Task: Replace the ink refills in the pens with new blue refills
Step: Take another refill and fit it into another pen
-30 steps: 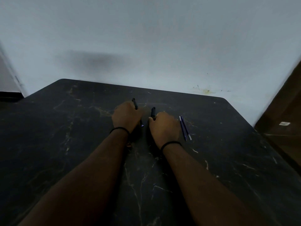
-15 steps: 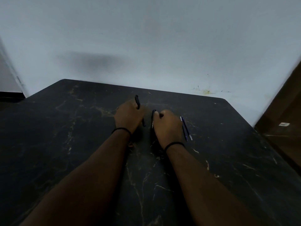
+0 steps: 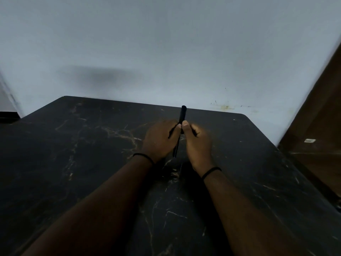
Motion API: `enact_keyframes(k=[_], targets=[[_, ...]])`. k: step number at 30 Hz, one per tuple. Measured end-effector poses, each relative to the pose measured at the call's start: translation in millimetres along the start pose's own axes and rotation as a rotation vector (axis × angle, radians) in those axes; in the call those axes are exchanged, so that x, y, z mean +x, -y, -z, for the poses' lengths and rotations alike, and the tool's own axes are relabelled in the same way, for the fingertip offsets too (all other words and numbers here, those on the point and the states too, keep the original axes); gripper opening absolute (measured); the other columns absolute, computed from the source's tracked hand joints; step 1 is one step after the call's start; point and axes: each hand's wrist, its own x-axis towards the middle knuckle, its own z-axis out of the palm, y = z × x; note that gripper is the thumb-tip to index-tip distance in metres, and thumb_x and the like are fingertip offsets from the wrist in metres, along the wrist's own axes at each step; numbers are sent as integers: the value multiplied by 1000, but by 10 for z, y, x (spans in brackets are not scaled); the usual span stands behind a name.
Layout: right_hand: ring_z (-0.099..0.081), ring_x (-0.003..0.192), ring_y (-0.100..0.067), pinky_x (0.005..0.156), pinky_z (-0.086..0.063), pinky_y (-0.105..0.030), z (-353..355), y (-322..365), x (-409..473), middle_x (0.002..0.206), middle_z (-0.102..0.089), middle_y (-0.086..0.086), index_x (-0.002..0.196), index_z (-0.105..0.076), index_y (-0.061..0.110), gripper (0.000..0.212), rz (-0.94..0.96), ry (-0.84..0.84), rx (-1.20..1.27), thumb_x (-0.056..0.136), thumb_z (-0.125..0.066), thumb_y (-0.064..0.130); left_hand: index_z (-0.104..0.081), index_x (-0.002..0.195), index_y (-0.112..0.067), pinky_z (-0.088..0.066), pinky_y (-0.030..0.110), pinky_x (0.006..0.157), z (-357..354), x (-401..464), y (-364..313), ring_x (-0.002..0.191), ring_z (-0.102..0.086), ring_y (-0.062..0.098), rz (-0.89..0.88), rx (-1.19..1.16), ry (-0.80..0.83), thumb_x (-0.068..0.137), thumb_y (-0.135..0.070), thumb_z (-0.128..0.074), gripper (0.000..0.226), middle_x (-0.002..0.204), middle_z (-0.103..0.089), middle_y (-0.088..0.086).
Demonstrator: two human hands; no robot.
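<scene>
Above the dark marble-patterned table [image 3: 92, 163], the left hand [image 3: 159, 140] and the right hand [image 3: 198, 143] pinch one slim black plastic pen [image 3: 181, 119], fingers closed around it, tip toward 12 o'clock.

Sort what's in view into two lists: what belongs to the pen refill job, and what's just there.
Job:
- pen, held upright
- left hand, gripping it
- right hand, gripping it

Just there:
- table
- wall
- wristbands
- wooden panel on the right
</scene>
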Motion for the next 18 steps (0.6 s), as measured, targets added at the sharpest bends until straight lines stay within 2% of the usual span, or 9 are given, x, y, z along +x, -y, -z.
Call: enact_keyframes(k=[2, 4, 5, 7, 9, 11, 13, 15, 18], targets=[[-67, 77, -15, 71, -53, -35, 2, 1, -5, 81, -73, -4, 81, -73, 16, 28, 18, 8, 50, 100, -58, 29, -62, 84, -7, -47, 46, 66, 17, 0, -37, 72, -61, 30, -28, -19, 14, 99, -26, -39, 33, 81, -67, 11], [-66, 73, -3, 70, -55, -28, -1, 7, -10, 75, -72, 14, 77, -70, 34, 24, 24, -17, 85, 98, -61, 26, -62, 82, -7, -48, 48, 65, 26, -1, -47, 69, -60, 29, -21, -28, 17, 98, -27, -37, 36, 78, -66, 11], [-66, 71, -2, 71, -56, -30, 2, 2, -10, 73, -71, 16, 75, -68, 36, 25, 27, -30, 79, 98, -62, 26, -59, 78, -7, -47, 49, 64, 21, -7, -40, 66, -58, 29, -4, -34, 1, 98, -27, -36, 37, 73, -64, 10], [-66, 71, -11, 74, -58, -41, 2, -29, -3, 75, -70, 10, 78, -66, 35, 22, 23, -11, 49, 98, -60, 28, -55, 72, -9, -46, 47, 61, 2, -18, 9, 63, -54, 27, 72, -83, -79, 99, -30, -35, 39, 67, -58, 9], [-67, 73, -17, 76, -58, -47, -15, -61, -4, 80, -71, 4, 87, -63, 33, 14, 10, 76, -7, 99, -57, 31, -51, 71, -18, -44, 36, 57, -13, -10, 77, 60, -51, 16, 177, -179, -186, 101, -39, -31, 41, 65, -53, 2], [-67, 78, -15, 77, -57, -43, -49, -92, -25, 86, -71, 5, 96, -60, 35, 6, 60, 168, -124, 99, -56, 34, -49, 74, -23, -36, 25, 54, -12, 14, 138, 59, -47, 8, 250, -207, -270, 99, -50, -27, 42, 65, -50, -5], [-62, 76, -4, 71, -54, -32, -82, -105, -58, 84, -68, 7, 96, -56, 34, 2, 182, 221, -238, 98, -56, 35, -50, 72, -18, -35, 29, 52, -11, 31, 182, 57, -48, 10, 266, -219, -292, 99, -53, -27, 49, 64, -50, -3], [-58, 75, -2, 63, -46, -22, -85, -83, -79, 78, -64, 8, 93, -56, 29, 8, 250, 241, -295, 98, -56, 35, -45, 62, -25, -31, 30, 49, 3, 36, 193, 50, -42, 9, 271, -239, -288, 99, -51, -31, 47, 55, -44, -5], [-53, 66, -7, 59, -39, -31, -50, -52, -62, 73, -58, 7, 87, -55, 25, 18, 250, 282, -401, 100, -51, 37, -35, 54, -28, -26, 31, 49, 17, 37, 193, 45, -32, 6, 288, -262, -253, 99, -41, -36, 47, 49, -33, -7]])
